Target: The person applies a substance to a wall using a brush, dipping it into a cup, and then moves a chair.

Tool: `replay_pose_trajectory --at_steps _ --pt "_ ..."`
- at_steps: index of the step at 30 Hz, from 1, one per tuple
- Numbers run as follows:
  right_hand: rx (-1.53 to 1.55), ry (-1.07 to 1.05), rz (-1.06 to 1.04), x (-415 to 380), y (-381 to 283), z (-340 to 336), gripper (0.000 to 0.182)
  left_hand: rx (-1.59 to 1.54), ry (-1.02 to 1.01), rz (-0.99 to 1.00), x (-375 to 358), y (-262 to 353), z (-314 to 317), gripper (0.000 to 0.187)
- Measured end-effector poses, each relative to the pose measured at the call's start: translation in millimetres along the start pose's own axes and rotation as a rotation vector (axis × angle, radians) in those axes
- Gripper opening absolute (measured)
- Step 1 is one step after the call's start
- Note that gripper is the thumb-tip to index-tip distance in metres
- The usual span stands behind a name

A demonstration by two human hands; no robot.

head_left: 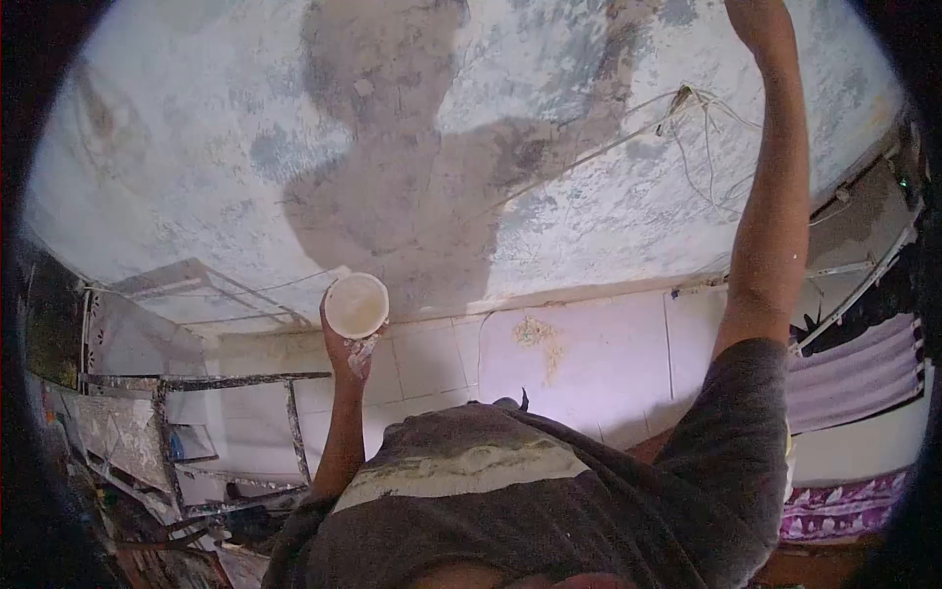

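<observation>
My left hand (340,342) is wrapped round a small whitish cup (384,294), held low in front of the wall with its open top facing me. Pale material shows inside the cup, and white smears coat part of that hand. At the top right my right arm stretches up along the wall (559,236). Only the base of my right hand (758,25) shows; its fingers are cut off by the top edge, so whatever they hold is hidden. The wall has patchy white and grey-blue plaster, with my shadow across it.
A thin cable (589,155) runs across the wall to a tangle of wires (684,98). Below lies a pale tiled surface (510,378) with scattered crumbs (539,334). A worn metal frame (294,422) stands at left. Purple striped cloth (854,373) hangs at right.
</observation>
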State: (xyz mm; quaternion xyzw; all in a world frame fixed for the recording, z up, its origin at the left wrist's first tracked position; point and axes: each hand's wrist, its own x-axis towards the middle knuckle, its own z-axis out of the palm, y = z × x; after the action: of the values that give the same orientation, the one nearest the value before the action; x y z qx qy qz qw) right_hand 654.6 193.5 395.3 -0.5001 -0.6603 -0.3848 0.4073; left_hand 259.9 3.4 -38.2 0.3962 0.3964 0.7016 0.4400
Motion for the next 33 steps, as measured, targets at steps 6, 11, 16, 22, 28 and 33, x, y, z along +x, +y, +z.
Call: replay_pose_trajectory --at_steps 6,11,16,22,28,33 --pt "-0.126 -0.211 0.264 -108 -9 106 0.037 0.094 0.038 0.002 -5 -8 -7 0.072" --pt "-0.065 -0.608 0.42 -248 -60 112 0.053 0.295 -0.013 0.123 -1 1 2 0.067" --pt "0.017 -0.89 0.425 -315 -68 114 0.041 -0.077 -0.015 -0.059 4 -6 7 0.064" --pt "-0.095 -1.08 0.089 -228 -16 104 0.028 -0.367 -0.025 -0.156 11 -12 5 0.057" --pt "-0.048 -0.295 -0.138 -57 39 48 0.031 -0.386 0.014 -0.152 1 3 7 0.053" --pt "0.077 0.09 0.07 -49 -5 47 0.036 -0.028 0.006 -0.025 -6 -5 -3 0.053"
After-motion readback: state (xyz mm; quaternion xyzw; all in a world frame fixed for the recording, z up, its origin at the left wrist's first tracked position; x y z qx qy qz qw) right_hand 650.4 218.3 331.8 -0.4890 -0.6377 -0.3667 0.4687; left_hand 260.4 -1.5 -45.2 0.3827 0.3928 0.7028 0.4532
